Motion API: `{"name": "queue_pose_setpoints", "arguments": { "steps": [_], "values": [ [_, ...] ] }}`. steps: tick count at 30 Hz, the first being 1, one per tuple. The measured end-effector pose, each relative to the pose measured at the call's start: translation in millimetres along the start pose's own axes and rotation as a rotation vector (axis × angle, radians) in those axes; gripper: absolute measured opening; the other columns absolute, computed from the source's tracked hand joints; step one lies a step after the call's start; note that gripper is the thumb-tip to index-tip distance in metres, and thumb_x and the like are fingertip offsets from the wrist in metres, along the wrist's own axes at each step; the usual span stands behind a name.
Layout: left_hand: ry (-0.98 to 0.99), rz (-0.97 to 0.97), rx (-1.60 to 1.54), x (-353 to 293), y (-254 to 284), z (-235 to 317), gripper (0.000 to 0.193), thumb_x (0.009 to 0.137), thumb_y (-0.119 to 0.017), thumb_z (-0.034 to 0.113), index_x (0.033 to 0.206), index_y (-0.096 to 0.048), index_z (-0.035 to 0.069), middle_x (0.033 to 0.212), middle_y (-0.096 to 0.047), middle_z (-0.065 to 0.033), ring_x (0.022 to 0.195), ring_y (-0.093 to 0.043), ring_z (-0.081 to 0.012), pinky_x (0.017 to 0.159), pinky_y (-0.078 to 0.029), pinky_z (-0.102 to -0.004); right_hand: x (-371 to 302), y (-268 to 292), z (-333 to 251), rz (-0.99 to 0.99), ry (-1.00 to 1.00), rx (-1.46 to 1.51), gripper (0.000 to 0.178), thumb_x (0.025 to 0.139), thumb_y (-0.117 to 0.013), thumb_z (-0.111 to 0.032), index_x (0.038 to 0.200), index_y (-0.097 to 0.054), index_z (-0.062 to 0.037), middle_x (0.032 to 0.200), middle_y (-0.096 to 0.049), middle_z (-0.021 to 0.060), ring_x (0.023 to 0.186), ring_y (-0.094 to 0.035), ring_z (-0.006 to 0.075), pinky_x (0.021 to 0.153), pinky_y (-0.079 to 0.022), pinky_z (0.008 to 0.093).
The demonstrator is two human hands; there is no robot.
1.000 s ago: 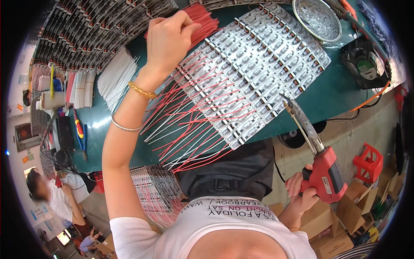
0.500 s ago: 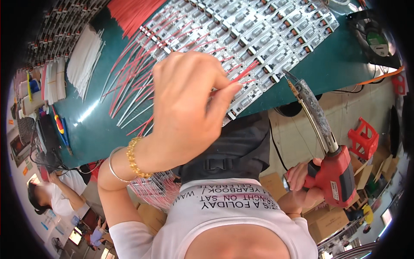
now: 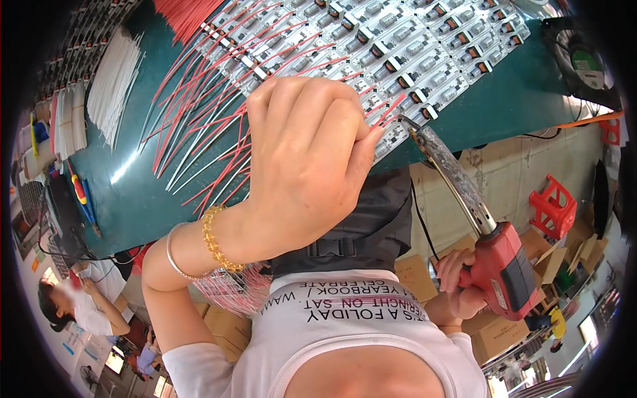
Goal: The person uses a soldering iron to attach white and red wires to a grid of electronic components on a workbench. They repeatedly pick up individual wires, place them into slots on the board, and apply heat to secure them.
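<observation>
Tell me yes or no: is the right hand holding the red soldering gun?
Yes, the right hand grips the handle of the red soldering gun, whose metal tip points toward the boards on the green table.

The single head-worn fisheye is looking steeply down over the person's chest, facing forward across the green bench (image 3: 517, 99), whose edges are bending toward the dark rim. The left hand (image 3: 305, 166) is filling the centre, very near the lens (the floor and boxes are showing well below, at right).
</observation>
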State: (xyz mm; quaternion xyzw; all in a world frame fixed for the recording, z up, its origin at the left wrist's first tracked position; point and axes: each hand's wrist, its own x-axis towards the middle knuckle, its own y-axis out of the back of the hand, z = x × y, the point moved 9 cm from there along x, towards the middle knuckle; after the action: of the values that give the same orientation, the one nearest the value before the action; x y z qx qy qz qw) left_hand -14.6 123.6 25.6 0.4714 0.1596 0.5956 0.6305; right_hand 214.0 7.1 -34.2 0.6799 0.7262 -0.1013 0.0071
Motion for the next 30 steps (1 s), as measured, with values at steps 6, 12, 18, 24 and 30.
{"name": "queue_pose_setpoints", "arguments": {
  "steps": [6, 12, 18, 24, 30],
  "values": [
    [-0.016, -0.003, -0.021, 4, -1, 3, 0.019, 0.073, -0.073, 0.001, 0.076, -0.055, 0.008, 0.086, -0.058, -0.0043, 0.080, -0.051, -0.0231, 0.077, -0.033, -0.0356, -4, 4, -13, 0.019, 0.131, -0.049, 0.078, 0.084, -0.058, -0.062, 0.124, -0.044, 0.0042, 0.054, -0.046, -0.0021, 0.042, -0.042, 0.0100, 0.043, -0.036, 0.0249],
    [-0.029, 0.008, -0.011, 3, -1, 3, 0.018, 0.072, -0.073, 0.001, 0.076, -0.056, 0.007, 0.086, -0.059, -0.0044, 0.080, -0.052, -0.0230, 0.077, -0.033, -0.0356, 2, -8, -18, 0.072, 0.132, 0.067, 0.082, 0.085, -0.058, -0.061, 0.129, -0.041, 0.0057, 0.053, -0.045, -0.0024, 0.042, -0.042, 0.0098, 0.043, -0.036, 0.0247],
    [-0.028, 0.017, -0.008, 3, 1, 3, 0.019, 0.072, -0.074, 0.001, 0.075, -0.056, 0.007, 0.085, -0.059, -0.0048, 0.080, -0.052, -0.0234, 0.077, -0.034, -0.0359, 1, -4, -15, 0.099, 0.120, 0.073, 0.082, 0.084, -0.057, -0.063, 0.129, -0.042, 0.0045, 0.052, -0.045, -0.0020, 0.041, -0.042, 0.0103, 0.043, -0.036, 0.0245],
    [-0.110, 0.059, 0.047, 10, 20, 10, 0.014, 0.071, -0.075, 0.002, 0.078, -0.064, 0.004, 0.081, -0.064, -0.0054, 0.075, -0.057, -0.0213, 0.078, -0.037, -0.0341, -1, 2, -16, 0.098, 0.129, 0.112, 0.081, 0.084, -0.058, -0.062, 0.129, -0.042, 0.0038, 0.051, -0.046, -0.0012, 0.039, -0.041, 0.0113, 0.043, -0.037, 0.0261],
    [0.069, -0.021, -0.119, 7, 17, 12, 0.010, 0.073, -0.075, 0.001, 0.077, -0.068, 0.006, 0.072, -0.064, -0.0019, 0.067, -0.058, -0.0159, 0.078, -0.037, -0.0316, -9, 20, -9, 0.073, 0.155, 0.107, 0.083, 0.084, -0.058, -0.063, 0.129, -0.040, 0.0042, 0.051, -0.046, -0.0008, 0.039, -0.041, 0.0110, 0.043, -0.037, 0.0269]
  ]
}}
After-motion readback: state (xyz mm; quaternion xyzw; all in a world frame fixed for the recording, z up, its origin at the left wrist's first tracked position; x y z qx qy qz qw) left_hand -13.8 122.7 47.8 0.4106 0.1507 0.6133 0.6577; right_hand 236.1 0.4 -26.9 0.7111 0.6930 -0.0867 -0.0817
